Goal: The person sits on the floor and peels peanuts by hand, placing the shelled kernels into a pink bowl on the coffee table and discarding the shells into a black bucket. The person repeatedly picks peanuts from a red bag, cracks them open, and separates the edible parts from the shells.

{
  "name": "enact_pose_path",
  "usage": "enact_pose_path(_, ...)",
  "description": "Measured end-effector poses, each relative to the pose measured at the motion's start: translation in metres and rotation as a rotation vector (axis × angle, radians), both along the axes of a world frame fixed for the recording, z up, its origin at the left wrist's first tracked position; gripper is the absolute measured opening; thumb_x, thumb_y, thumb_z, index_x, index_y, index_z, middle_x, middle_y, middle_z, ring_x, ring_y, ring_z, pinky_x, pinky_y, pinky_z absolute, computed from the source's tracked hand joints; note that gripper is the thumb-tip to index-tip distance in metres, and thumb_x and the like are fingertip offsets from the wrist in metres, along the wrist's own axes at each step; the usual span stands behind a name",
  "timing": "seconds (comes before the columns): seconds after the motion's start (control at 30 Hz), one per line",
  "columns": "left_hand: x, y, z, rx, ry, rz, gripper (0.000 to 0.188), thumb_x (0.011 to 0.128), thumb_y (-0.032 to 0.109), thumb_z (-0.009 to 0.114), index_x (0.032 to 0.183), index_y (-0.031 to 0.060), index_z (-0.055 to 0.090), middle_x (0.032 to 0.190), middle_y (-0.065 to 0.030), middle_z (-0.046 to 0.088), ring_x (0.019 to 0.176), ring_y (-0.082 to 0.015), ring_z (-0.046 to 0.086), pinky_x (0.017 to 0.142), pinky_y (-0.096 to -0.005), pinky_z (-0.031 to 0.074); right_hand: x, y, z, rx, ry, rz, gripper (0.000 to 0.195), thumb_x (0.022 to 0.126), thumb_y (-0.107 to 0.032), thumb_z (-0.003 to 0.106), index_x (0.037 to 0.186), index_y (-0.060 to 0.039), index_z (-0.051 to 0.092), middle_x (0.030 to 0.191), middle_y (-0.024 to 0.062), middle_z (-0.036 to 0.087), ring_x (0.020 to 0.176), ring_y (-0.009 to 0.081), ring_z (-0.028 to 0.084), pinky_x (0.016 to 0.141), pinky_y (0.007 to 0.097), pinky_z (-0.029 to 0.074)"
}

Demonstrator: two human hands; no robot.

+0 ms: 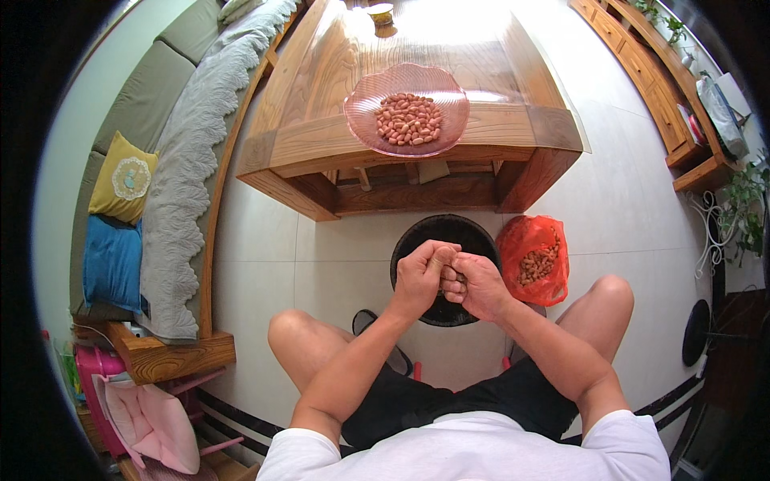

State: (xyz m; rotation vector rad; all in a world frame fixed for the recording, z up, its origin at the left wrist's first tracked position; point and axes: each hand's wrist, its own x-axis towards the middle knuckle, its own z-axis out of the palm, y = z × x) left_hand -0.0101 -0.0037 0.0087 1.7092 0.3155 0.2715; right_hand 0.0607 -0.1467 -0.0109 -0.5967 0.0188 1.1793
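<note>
My left hand and my right hand meet over a round black bin on the floor. Their fingers are curled, with thumbs and fingertips pressed together. Whatever may be between them is hidden. Just right of the bin, a red plastic bag stands with its mouth spread, holding unshelled peanuts. Beyond my hands, a pink scalloped glass bowl rests near the front edge of the wooden table. Several shelled reddish peanut kernels lie in the bowl.
A yellow cup-like container is farther back on the table. Left runs a sofa with a grey quilted cover, a yellow cushion and a blue cushion. A wooden cabinet lines the right side. My knees flank the bin.
</note>
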Motion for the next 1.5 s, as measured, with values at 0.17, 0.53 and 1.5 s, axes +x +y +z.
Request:
enact_pose_path(0.17,0.004,-0.003,-0.032,-0.993,-0.017,0.069,0.031,0.115,0.028,0.045,0.112,0.0025,0.062,0.121,-0.0181,0.072,0.094,-0.0202,0.072,0.078,-0.0324,0.062,0.001,0.002,-0.016,-0.170,-0.379,0.049,0.019,0.110,-0.014,0.046,0.118,-0.0049,0.061,0.090,-0.0006,0.055,0.074,0.0096,0.053,0.062,0.0240,0.047)
enact_pose_path(0.53,0.002,0.000,-0.049,-1.340,0.048,0.216,0.032,0.114,0.034,0.045,0.117,0.0063,0.060,0.111,-0.0149,0.069,0.115,-0.0304,0.067,0.103,-0.0449,0.057,-0.018,0.003,-0.009,-0.458,-1.732,-0.210,0.034,0.097,0.003,0.058,0.131,0.0033,0.056,0.118,0.0244,0.067,0.111,0.0400,0.069,0.094,0.0430,0.057)
enact_pose_path(1.5,0.067,0.050,0.090,0.098,-0.080,0.158,0.018,0.107,0.014,0.056,0.117,0.0019,0.065,0.076,0.0030,0.054,0.066,-0.0054,0.049,0.057,-0.0242,0.038,0.027,-0.011,-0.006,-0.458,-0.458,0.079,0.027,0.108,-0.026,0.054,0.109,-0.0021,0.066,0.076,0.0026,0.062,0.065,0.0204,0.059,0.064,0.0338,0.051)
